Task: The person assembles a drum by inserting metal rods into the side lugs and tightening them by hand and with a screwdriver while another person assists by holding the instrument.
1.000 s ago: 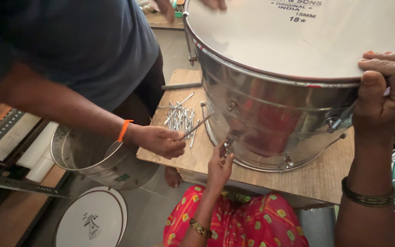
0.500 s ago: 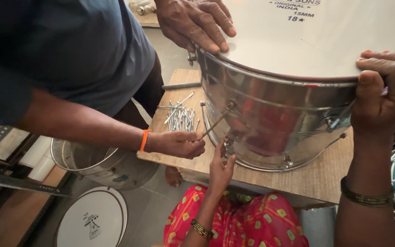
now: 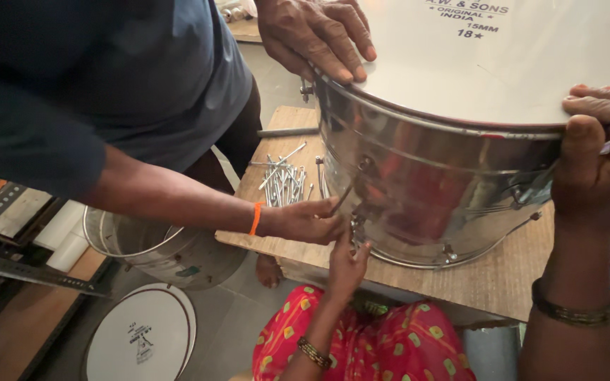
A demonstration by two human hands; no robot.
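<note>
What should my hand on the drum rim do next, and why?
Probably just brace the drum firmly with the right hand: it sits tilted on the wooden board, and a co-worker's hand is fitting a thin rod at its side while another hand works below it.

One second ago, the co-worker's upper hand (image 3: 315, 35) was only at the far rim of the drum (image 3: 446, 190), almost out of the picture; now it lies flat on the white drumhead (image 3: 503, 63), with the fingers pressing over the near edge. The co-worker's lower hand (image 3: 305, 220), with the orange wristband (image 3: 255, 219), was on the counter (image 3: 503, 282) next to the pile of metal rods (image 3: 284, 180); it has moved closer to the drum and now holds a rod (image 3: 347, 190) against the shiny shell. The small hand from below (image 3: 347, 264) has come up a little and now touches this lower hand.
</note>
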